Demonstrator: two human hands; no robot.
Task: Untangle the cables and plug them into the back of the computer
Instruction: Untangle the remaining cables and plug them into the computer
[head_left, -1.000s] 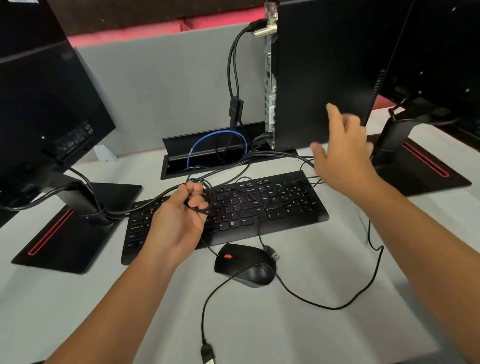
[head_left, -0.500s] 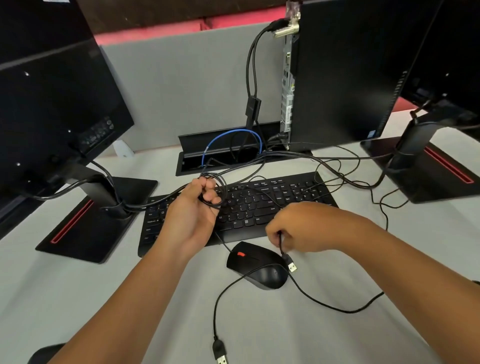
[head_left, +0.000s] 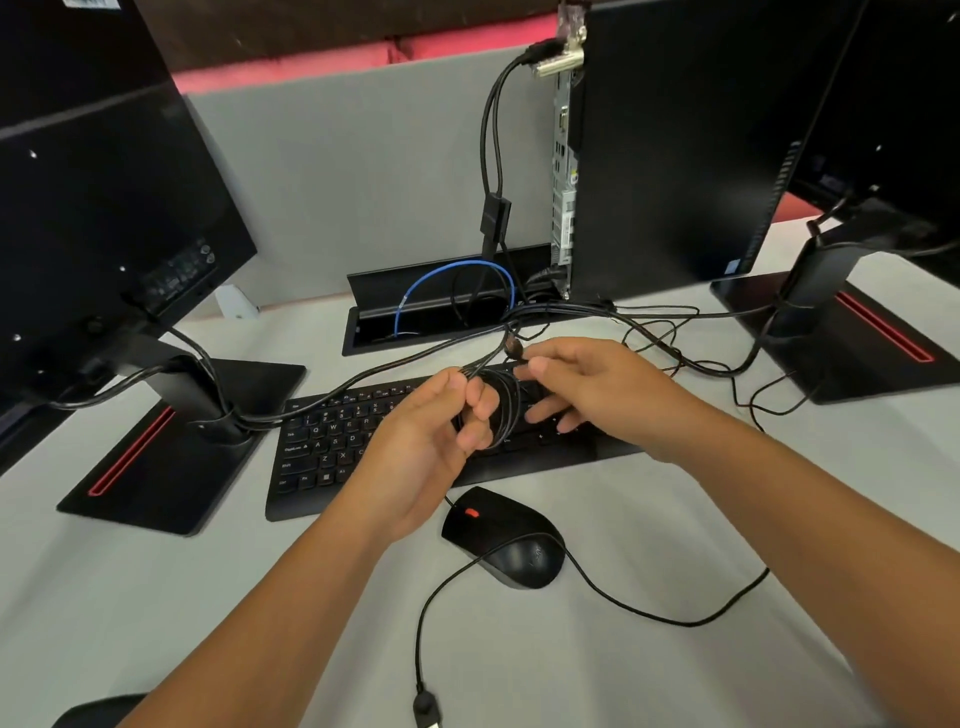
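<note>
My left hand grips a loop of tangled black cables above the keyboard. My right hand pinches a USB plug at its fingertips, right beside the loop. The black computer tower stands behind, its port panel facing left with two black cables plugged in near the top. More loose thin cables trail across the desk toward the tower's foot.
A black mouse lies in front of the keyboard, its cable ending in a USB plug at the bottom edge. Monitor stands flank the keyboard. A desk cable tray holds a blue cable.
My right hand has lifted the USB plug from beside the mouse up to the cable loop in my left hand. Before that it came back from the tower.
</note>
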